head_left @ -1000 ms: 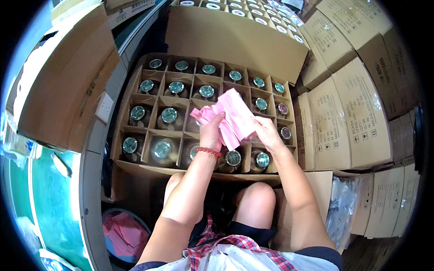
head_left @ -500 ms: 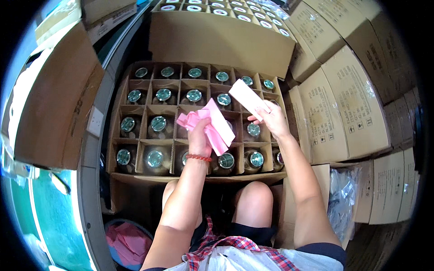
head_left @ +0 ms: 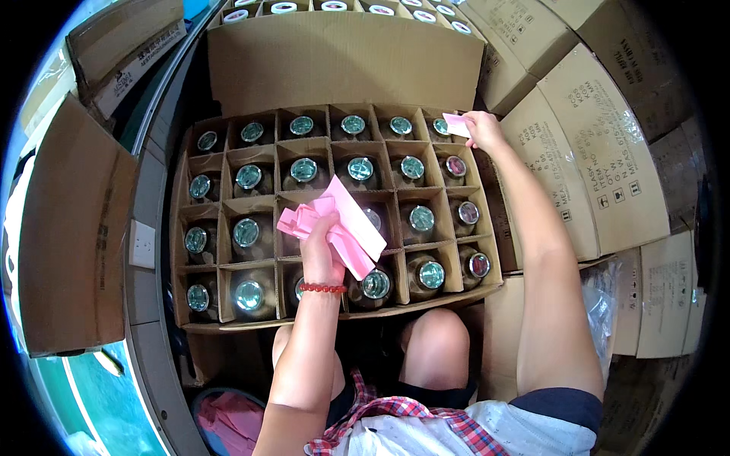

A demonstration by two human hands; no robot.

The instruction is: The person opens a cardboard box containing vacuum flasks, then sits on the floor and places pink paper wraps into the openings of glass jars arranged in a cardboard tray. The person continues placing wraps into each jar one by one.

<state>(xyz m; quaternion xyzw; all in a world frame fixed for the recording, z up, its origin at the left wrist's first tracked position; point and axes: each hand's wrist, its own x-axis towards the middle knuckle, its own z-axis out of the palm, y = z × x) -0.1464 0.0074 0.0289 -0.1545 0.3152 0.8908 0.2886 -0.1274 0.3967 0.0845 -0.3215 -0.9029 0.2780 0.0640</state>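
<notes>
A brown carton with cardboard dividers (head_left: 251, 204) lies before my knees, a glass bottle (head_left: 303, 169) with a round, greenish-looking top in most cells. Over the carton's middle, my left hand (head_left: 321, 247) is closed on a bundle of pink paper sheets (head_left: 356, 216), some folded and crumpled, which hides the cells beneath. My right hand (head_left: 484, 131) reaches to the far right corner, pinching a small pink paper slip (head_left: 457, 125) between thumb and fingers. The slip is beside the top of the corner bottle (head_left: 441, 127), partly covering it; whether they touch I cannot tell.
Behind stands another carton (head_left: 342, 64) of bottles with white-rimmed tops. Brown boxes (head_left: 585, 152) are stacked along the right, near clear plastic wrapping (head_left: 601, 310). At left are an upright cardboard piece (head_left: 72, 235) and a wall socket (head_left: 141, 245). A tub holds pink material (head_left: 232, 419).
My right hand has moved away and to the right, taking its pink slip from above the carton's middle to the far right corner. My left hand still holds the bundle. The view has shifted.
</notes>
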